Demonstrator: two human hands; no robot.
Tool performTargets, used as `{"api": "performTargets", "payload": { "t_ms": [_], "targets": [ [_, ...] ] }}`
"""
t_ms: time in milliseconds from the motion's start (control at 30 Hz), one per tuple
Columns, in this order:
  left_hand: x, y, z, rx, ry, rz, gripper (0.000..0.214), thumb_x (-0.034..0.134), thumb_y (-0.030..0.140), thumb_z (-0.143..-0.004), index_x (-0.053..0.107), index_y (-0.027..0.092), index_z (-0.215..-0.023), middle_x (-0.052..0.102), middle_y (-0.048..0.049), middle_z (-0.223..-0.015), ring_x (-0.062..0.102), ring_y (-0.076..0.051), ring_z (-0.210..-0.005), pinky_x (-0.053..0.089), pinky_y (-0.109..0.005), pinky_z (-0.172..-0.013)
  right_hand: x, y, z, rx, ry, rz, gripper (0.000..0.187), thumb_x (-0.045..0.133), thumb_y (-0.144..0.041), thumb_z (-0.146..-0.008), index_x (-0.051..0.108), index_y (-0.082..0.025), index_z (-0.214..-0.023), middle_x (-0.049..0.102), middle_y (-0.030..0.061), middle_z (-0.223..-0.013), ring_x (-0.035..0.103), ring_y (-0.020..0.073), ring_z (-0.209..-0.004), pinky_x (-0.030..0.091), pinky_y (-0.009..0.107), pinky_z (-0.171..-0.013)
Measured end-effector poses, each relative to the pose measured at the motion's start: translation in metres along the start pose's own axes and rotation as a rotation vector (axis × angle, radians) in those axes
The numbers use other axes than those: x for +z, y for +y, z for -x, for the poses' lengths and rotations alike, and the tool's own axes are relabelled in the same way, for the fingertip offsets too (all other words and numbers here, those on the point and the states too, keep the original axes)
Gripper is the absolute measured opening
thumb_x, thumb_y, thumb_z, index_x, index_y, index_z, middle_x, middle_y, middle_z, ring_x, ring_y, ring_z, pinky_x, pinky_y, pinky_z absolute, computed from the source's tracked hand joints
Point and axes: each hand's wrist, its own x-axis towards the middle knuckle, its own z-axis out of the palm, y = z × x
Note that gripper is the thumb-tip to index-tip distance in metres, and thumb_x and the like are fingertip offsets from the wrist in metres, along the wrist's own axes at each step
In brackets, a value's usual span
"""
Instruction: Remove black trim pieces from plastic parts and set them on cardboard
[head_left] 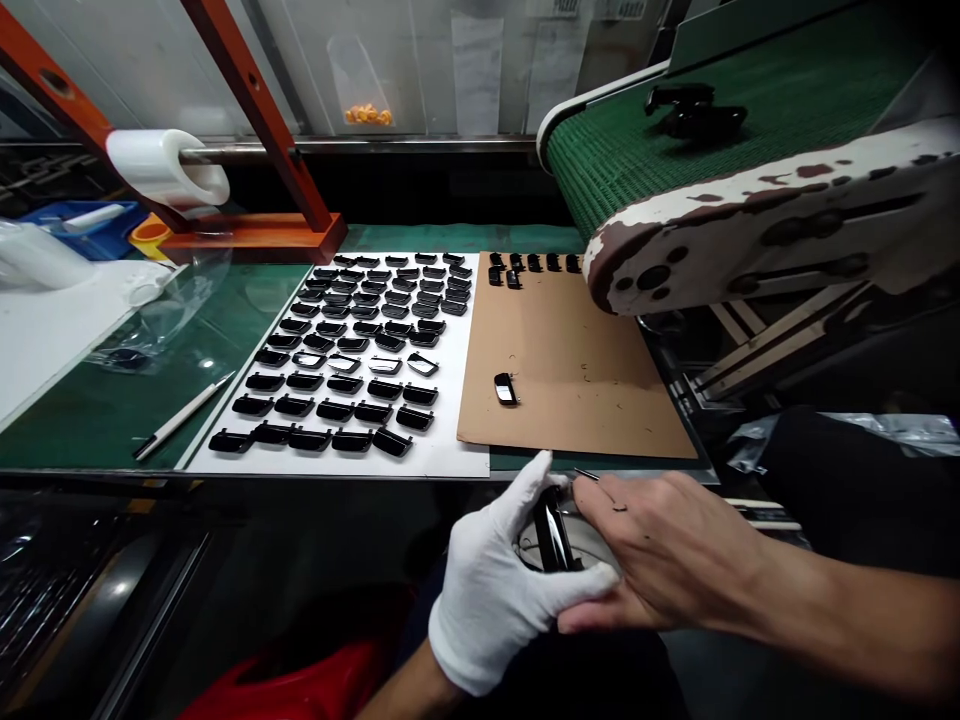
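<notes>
My left hand (pixel 501 580), in a white glove, is closed around a glossy black plastic part (pixel 553 530) just in front of the table edge. The part is tilted up between thumb and fingers. My bare right hand (pixel 652 545) is curled against its right side. From the right fingers sticks the thin dark tip of a slim tool (pixel 586 474); the rest is hidden by the hand. Small dark shavings cling to the back of that hand. Beyond, one black part (pixel 506 389) lies on the brown cardboard (pixel 570 350), which carries scattered trimmings.
Rows of black parts (pixel 345 383) cover a white sheet (pixel 450 455) at left. More small parts (pixel 534 263) line the cardboard's far edge. A penlike knife (pixel 184 415) lies on the green table. A green conveyor (pixel 787 110) overhangs the right; a film roll (pixel 161 165) stands left.
</notes>
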Motion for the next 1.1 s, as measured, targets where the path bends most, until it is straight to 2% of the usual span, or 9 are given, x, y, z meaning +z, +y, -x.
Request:
{"api": "performTargets", "payload": {
  "t_ms": [133, 333, 500, 667, 867, 1100],
  "targets": [
    [0.001, 0.000, 0.000, -0.018, -0.004, 0.009, 0.081, 0.082, 0.028, -0.063, 0.047, 0.021, -0.135, 0.068, -0.0025, -0.114, 0.065, -0.020, -0.103, 0.051, -0.027, -0.097, -0.001, 0.002, 0.001, -0.008, -0.036, 0.014, 0.078, 0.017, -0.084, -0.074, 0.056, -0.016, -0.078, 0.058, 0.0048, -0.060, 0.059, 0.0243, -0.045, 0.017, 0.032, -0.043],
    [0.003, 0.001, 0.000, -0.032, 0.007, -0.033, 0.080, 0.083, 0.031, -0.061, 0.049, 0.021, -0.133, 0.069, -0.0027, -0.113, 0.066, -0.021, -0.102, 0.051, -0.029, -0.097, 0.003, 0.002, 0.004, 0.001, -0.087, 0.033, 0.077, 0.024, -0.085, -0.072, 0.057, -0.016, -0.081, 0.059, 0.0042, -0.063, 0.060, 0.0247, -0.049, 0.023, 0.033, -0.043],
    [0.004, 0.000, -0.001, -0.058, 0.010, -0.015, 0.080, 0.083, 0.031, -0.061, 0.049, 0.021, -0.133, 0.069, -0.0019, -0.112, 0.066, -0.021, -0.102, 0.052, -0.029, -0.097, 0.005, 0.001, 0.005, -0.021, -0.041, 0.062, 0.075, 0.026, -0.082, -0.075, 0.058, -0.015, -0.080, 0.059, 0.0048, -0.062, 0.059, 0.0231, -0.047, 0.022, 0.033, -0.042],
    [0.006, -0.001, -0.002, -0.072, 0.018, 0.002, 0.080, 0.083, 0.034, -0.061, 0.050, 0.021, -0.132, 0.069, -0.0021, -0.112, 0.066, -0.021, -0.101, 0.053, -0.029, -0.096, 0.006, 0.002, 0.006, -0.050, 0.029, 0.099, 0.077, 0.021, -0.080, -0.078, 0.059, -0.014, -0.082, 0.060, 0.0050, -0.061, 0.059, 0.0215, -0.045, 0.019, 0.033, -0.043],
    [0.007, 0.004, -0.003, -0.083, 0.045, -0.032, 0.083, 0.084, 0.035, -0.058, 0.050, 0.017, -0.132, 0.071, -0.0025, -0.107, 0.068, -0.020, -0.096, 0.056, -0.028, -0.091, 0.008, 0.001, 0.008, -0.064, 0.050, 0.092, 0.073, 0.022, -0.077, -0.080, 0.060, -0.015, -0.085, 0.059, 0.0035, -0.062, 0.058, 0.0209, -0.046, 0.018, 0.032, -0.043],
    [0.008, 0.006, -0.002, -0.083, 0.057, -0.035, 0.082, 0.084, 0.034, -0.058, 0.051, 0.016, -0.131, 0.071, -0.0029, -0.107, 0.069, -0.020, -0.094, 0.055, -0.027, -0.091, 0.012, 0.001, 0.009, -0.050, 0.055, 0.088, 0.080, 0.007, -0.074, -0.083, 0.061, -0.015, -0.081, 0.058, 0.0041, -0.059, 0.056, 0.0206, -0.044, 0.017, 0.032, -0.042]
  ]
}}
